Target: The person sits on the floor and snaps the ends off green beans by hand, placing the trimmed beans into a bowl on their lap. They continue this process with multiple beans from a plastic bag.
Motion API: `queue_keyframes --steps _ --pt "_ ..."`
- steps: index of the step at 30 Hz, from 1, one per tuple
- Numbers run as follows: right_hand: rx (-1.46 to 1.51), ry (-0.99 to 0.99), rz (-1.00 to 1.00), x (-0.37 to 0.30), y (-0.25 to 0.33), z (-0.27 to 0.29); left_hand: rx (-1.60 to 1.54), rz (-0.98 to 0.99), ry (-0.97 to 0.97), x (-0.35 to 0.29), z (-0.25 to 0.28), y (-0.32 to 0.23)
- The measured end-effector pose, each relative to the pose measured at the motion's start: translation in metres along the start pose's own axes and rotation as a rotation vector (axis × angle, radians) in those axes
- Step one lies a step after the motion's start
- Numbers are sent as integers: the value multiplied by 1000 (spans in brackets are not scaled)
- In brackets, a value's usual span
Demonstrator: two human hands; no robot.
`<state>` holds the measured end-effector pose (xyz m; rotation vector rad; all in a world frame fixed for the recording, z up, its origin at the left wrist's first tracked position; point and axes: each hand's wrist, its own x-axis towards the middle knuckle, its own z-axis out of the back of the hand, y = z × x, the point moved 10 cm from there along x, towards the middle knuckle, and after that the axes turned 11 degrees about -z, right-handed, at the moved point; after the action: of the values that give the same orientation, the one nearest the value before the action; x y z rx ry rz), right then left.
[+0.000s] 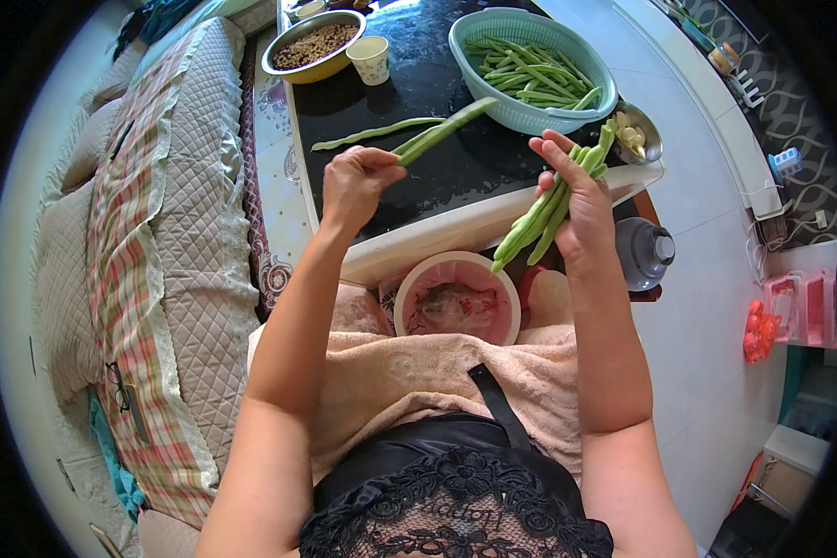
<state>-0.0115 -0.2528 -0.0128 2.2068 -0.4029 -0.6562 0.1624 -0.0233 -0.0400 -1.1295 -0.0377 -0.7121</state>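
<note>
Between the thumb and fingers of my left hand (358,181) one end of a flat green bean (446,128) is pinched, its other end pointing up and right toward the basket. Another long green bean (372,135) lies on the black tabletop just beyond that hand. A bunch of green beans (544,212) rests in my right hand (581,200), gripped by the thumb and slanting down to the left. Past both hands, a light blue plastic basket (465,65) holds many more green beans (535,74).
A yellow-sided metal bowl (298,74) of small brown bits and a paper cup (370,63) stand at the far left of the table (409,200). Peeled garlic cloves fill a small metal bowl (656,139) at right. Below the table edge sits a pink-lined bin (456,312).
</note>
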Motion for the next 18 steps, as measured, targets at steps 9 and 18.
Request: queue_keyframes --steps 9,18 --pt "-7 76 32 -1 -4 -11 -600 354 491 -53 -65 -39" --pt "-285 138 235 -21 18 -37 -690 321 745 -74 -94 -62"
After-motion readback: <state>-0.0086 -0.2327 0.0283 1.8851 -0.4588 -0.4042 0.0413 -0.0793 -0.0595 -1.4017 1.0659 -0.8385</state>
